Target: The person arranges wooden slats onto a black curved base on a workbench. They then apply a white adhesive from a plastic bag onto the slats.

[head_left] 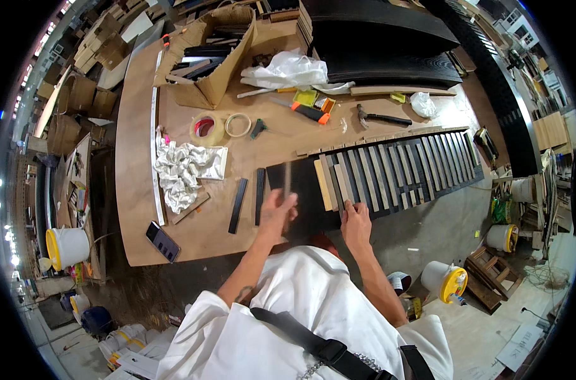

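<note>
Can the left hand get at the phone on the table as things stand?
Probably yes: the phone lies uncovered, with just two dark strips lying between it and the left hand. That hand appears to hold a thin strip, which it would likely have to put down first.

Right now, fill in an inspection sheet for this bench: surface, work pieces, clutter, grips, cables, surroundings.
Surface: brown tabletop, its edges bent by the lens.
Work pieces: narrow strips lie side by side in a row on a black board.
Clutter: cardboard box of loose pieces, clear tape roll, crumpled white sheet, phone, hammer.
Left grip: holds a thin strip, blurred.
Right grip: fingertips at the near ends of strips toward the row's left; whether it grasps one, cannot tell.
Cables: tangled strands at far right, too small to identify.
Surroundings: white buckets with yellow lids or rims on both sides; cardboard boxes stacked upper left.
</note>
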{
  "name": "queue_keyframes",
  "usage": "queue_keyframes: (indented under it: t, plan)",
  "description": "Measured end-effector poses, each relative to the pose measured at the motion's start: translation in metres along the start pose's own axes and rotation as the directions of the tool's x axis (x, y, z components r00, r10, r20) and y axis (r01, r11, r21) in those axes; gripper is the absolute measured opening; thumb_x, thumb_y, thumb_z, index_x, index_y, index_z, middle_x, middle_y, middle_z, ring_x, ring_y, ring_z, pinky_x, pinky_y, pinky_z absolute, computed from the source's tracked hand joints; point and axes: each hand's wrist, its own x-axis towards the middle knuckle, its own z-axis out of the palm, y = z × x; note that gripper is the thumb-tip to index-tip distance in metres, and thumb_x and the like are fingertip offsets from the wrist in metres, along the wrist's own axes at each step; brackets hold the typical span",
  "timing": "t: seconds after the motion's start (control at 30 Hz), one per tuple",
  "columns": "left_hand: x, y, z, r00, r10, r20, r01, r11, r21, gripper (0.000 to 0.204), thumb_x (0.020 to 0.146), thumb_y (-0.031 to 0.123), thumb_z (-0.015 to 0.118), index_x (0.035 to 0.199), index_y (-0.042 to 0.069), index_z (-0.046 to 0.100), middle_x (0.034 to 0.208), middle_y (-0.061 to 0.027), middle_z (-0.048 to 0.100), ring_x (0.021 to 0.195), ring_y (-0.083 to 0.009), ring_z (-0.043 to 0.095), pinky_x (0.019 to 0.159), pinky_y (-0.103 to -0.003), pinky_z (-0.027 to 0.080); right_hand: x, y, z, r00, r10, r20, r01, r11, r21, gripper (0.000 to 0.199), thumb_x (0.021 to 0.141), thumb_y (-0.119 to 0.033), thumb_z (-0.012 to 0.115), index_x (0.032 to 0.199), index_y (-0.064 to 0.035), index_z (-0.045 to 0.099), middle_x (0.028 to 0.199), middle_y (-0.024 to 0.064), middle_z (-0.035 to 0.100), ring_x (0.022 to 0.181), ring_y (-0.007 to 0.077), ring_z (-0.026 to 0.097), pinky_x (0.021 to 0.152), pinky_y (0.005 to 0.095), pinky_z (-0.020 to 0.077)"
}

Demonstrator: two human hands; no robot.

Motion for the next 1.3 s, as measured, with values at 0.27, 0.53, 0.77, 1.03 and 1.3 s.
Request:
queue_keyframes:
  t: [0.27, 0.53, 0.77, 1.03, 1.3]
  plan:
    - [-0.023, 0.001, -0.033, 0.998, -0.066, 0.009, 0.066, 0.952, -0.300, 0.029, 0.102, 0.026, 0.052, 0.116, 0.001, 0.059, 0.092, -0.0092, 0.064, 0.082, -0.0173, 0.062, 0.072, -0.030, 0.054, 0.000, -0.001, 0.011, 0.996, 0.091, 0.013, -0.090, 0.995, -0.030, 0.027, 0.083, -0.004, 0.062, 0.110, -0.0069, 0.063, 0.096, 0.0165, 0.057, 0.094, 0.0349, 0.056, 0.076, 0.0447, 0.0504]
    - [-0.008, -0.019, 0.007, 0.971, -0.117, 0.207, 0.205, 0.852, -0.482, 0.024, 0.098, 0.013, 0.055, 0.117, -0.001, 0.055, 0.102, -0.0131, 0.065, 0.089, -0.0204, 0.064, 0.082, -0.034, 0.055, -0.002, -0.005, 0.013, 0.995, 0.086, -0.060, -0.087, 0.996, -0.025, 0.032, 0.083, -0.002, 0.059, 0.114, -0.0076, 0.064, 0.095, 0.0153, 0.055, 0.091, 0.0351, 0.055, 0.076, 0.0452, 0.0482]
    - [0.003, -0.020, 0.009, 0.975, -0.166, 0.151, 0.175, 0.983, -0.047, 0.026, 0.096, 0.028, 0.062, 0.102, 0.004, 0.059, 0.085, -0.0060, 0.064, 0.070, -0.0118, 0.057, 0.062, -0.027, 0.047, -0.012, 0.014, -0.004, 0.995, -0.094, 0.021, 0.094, 0.996, 0.002, 0.037, 0.079, -0.010, 0.071, 0.116, -0.0094, 0.067, 0.102, 0.0092, 0.058, 0.098, 0.0294, 0.055, 0.082, 0.0418, 0.0433]
    - [-0.011, -0.016, -0.001, 0.956, -0.249, 0.154, 0.270, 0.954, -0.131, 0.025, 0.097, 0.026, 0.060, 0.103, 0.002, 0.058, 0.084, -0.0069, 0.062, 0.068, -0.0130, 0.056, 0.061, -0.027, 0.048, 0.016, 0.062, -0.033, 0.878, -0.454, 0.153, 0.459, 0.888, 0.001, 0.029, 0.078, -0.021, 0.074, 0.105, -0.0120, 0.071, 0.124, 0.0009, 0.061, 0.120, 0.0199, 0.054, 0.095, 0.0442, 0.0375]
    - [0.000, -0.018, 0.018, 0.951, -0.250, 0.181, 0.283, 0.941, -0.186, 0.021, 0.097, 0.025, 0.060, 0.101, 0.004, 0.058, 0.085, -0.0073, 0.062, 0.070, -0.0154, 0.058, 0.064, -0.029, 0.048, 0.032, 0.057, -0.020, 0.901, -0.424, 0.098, 0.423, 0.906, 0.026, 0.038, 0.086, -0.022, 0.068, 0.123, -0.0134, 0.063, 0.127, -0.0002, 0.061, 0.120, 0.0185, 0.055, 0.095, 0.0437, 0.0391]
